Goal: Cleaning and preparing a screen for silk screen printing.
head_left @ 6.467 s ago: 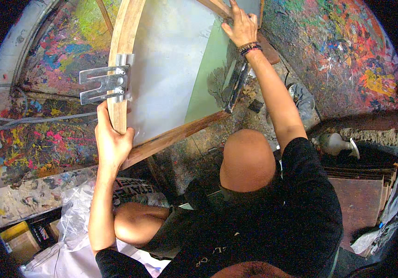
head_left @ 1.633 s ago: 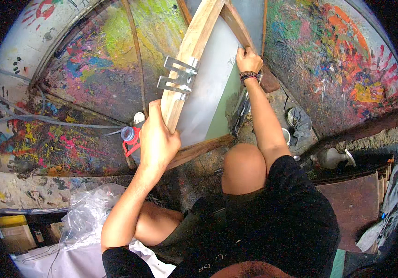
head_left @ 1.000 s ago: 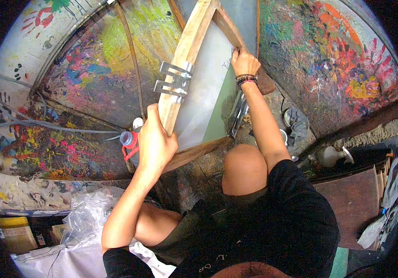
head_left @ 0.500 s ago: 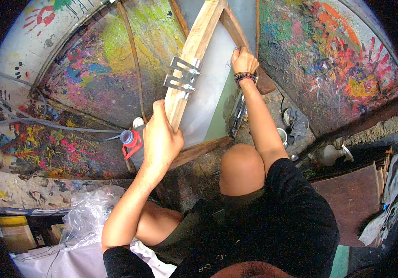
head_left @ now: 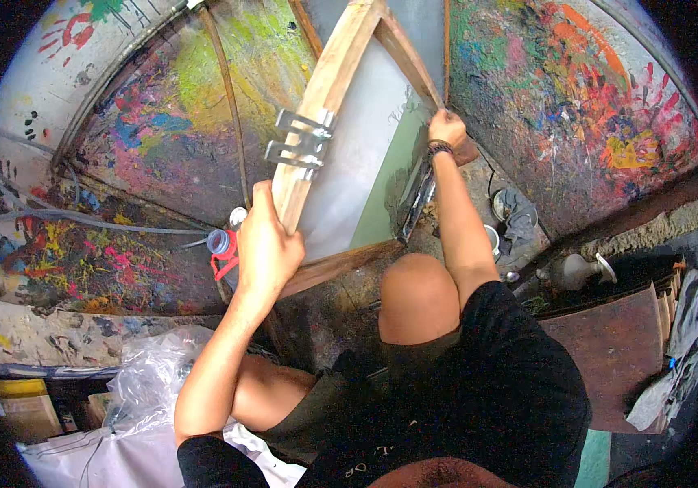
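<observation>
My left hand (head_left: 272, 248) is closed around the lower end of the left bar of a pale wooden frame (head_left: 325, 81), held up at a tilt. A metal bracket (head_left: 300, 142) with slotted plates sits on that bar above my fingers. My right hand (head_left: 447, 128), with bracelets at the wrist, has its fingers curled on the frame's right bar. Stretched inside the frame is pale translucent mesh (head_left: 345, 154) with a green band (head_left: 381, 203) and dark smudges along its right side. A red-handled plastic bottle (head_left: 225, 256) stands just left of my left hand.
Paint-splattered panels (head_left: 552, 106) flank the frame, with grey cables (head_left: 105, 217) on the left. At right are a white cup (head_left: 491, 237), crumpled dark material (head_left: 520, 215), a pale vessel (head_left: 577, 272) and stacked brown boards (head_left: 601, 350). Crumpled clear plastic (head_left: 154, 374) lies at lower left.
Compared with the oldest frame, the wooden frame is turned more edge-on and further right, revealing the red bottle. Since half a second ago it shifted slightly left, and my right hand moved lower.
</observation>
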Tool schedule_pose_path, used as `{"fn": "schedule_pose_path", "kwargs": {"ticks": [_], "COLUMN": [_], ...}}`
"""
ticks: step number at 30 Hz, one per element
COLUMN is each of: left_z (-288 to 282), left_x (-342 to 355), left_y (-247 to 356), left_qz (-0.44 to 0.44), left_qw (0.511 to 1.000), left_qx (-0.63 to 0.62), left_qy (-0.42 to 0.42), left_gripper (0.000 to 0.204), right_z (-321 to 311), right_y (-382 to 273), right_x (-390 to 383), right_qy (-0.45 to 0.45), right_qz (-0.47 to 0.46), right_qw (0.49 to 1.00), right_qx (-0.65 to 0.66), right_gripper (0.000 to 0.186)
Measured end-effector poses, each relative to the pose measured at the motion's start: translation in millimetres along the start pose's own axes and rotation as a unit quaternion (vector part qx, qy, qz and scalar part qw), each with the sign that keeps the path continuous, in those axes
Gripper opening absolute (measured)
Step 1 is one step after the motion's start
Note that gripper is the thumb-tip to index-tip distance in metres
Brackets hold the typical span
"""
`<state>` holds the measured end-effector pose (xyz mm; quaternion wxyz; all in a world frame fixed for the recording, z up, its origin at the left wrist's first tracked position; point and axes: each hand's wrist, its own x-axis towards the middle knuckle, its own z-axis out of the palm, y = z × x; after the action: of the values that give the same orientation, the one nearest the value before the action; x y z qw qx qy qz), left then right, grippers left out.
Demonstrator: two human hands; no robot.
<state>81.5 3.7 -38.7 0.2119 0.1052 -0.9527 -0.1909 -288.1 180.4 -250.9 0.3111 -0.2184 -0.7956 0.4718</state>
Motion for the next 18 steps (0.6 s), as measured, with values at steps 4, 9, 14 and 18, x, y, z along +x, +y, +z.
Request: {"fn": "schedule_pose_path", "kwargs": {"ticks": [4,9,14,18], "left_z": [-2,-3,-4,-4], "left_x": [-3,-10,-15,-20], "left_y": [-11,-19,-28,-36], "left_qz": [-0.021,-0.039,-0.052,-0.083], "left_qw": [1.000,0.999,0.999,0.997], "left_qx": [0.002,0.008,0.011,0.007], "left_qy": [-0.006,0.003,0.004,0.004], "left_gripper": [0.057,0.057,0.057,0.058], "right_z": [-4,-24,-40,-74], "right_y": [72,156,209,238], "right_x": [10,2,17,44], "right_qy": [-0.110,-0.103,-0.158,-0.143], "right_qz": [0.060,0.090,0.124,0.163], "right_qw": [0.992,0.981,0.940,0.916], "right_qx": [0.007,-0.139,-0.275,-0.338], "right_gripper": [0.033,0.032,0.033,0.038]}}
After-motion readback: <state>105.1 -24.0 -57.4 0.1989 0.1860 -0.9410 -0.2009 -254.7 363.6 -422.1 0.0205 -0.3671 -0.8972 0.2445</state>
